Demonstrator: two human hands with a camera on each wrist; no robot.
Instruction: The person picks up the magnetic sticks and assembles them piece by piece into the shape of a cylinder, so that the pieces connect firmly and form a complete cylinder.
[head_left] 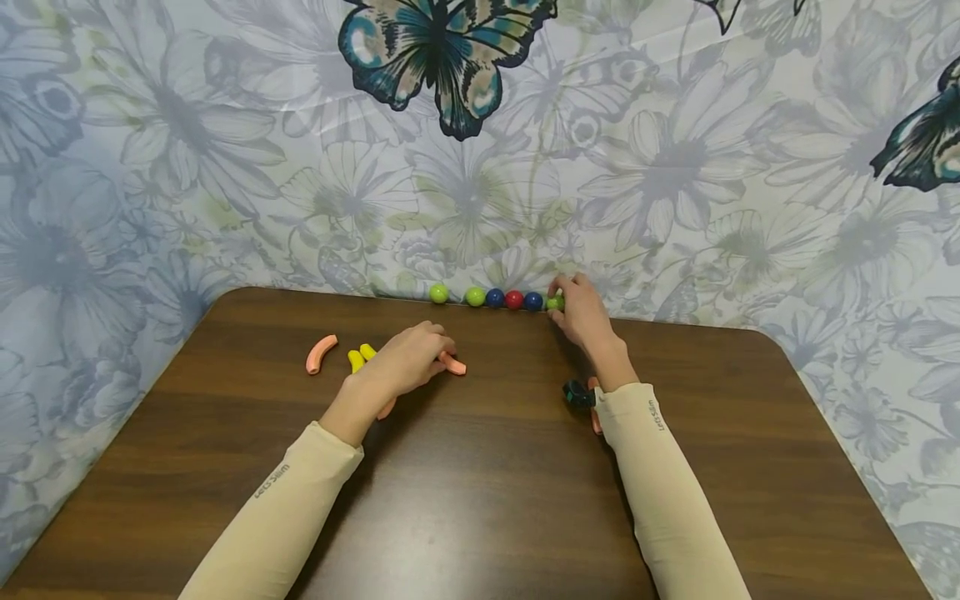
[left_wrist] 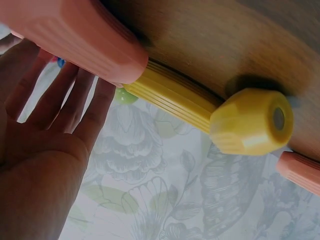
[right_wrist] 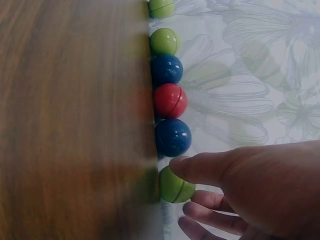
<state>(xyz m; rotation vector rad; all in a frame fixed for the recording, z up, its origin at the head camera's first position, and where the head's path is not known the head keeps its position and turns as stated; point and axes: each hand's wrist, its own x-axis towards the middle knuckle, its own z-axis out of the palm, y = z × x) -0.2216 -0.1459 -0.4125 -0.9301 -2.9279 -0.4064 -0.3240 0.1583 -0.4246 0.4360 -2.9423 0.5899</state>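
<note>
In the head view my right hand (head_left: 581, 312) is at the table's back edge, thumb and fingers round a green ball (right_wrist: 176, 184). That ball ends a row with a blue ball (right_wrist: 173, 137), a red ball (right_wrist: 170, 100), another blue ball (right_wrist: 166, 69) and two more green balls (head_left: 476, 297). Left of centre, my left hand (head_left: 405, 360) holds a pink curved toy stick (head_left: 454, 365) at its fingertips; the grip is partly hidden. Beside that hand lie yellow sticks (head_left: 356, 361), one showing a grey end disc in the left wrist view. A pink piece (left_wrist: 95, 42) fills that view's top left.
Another pink curved stick (head_left: 321, 354) lies at the left of the brown table (head_left: 450, 500). One more pink piece (head_left: 596, 417) shows partly under the right forearm. A dark device (head_left: 578, 394) is on the right wrist. Flowered cloth (head_left: 675, 208) hangs behind the table.
</note>
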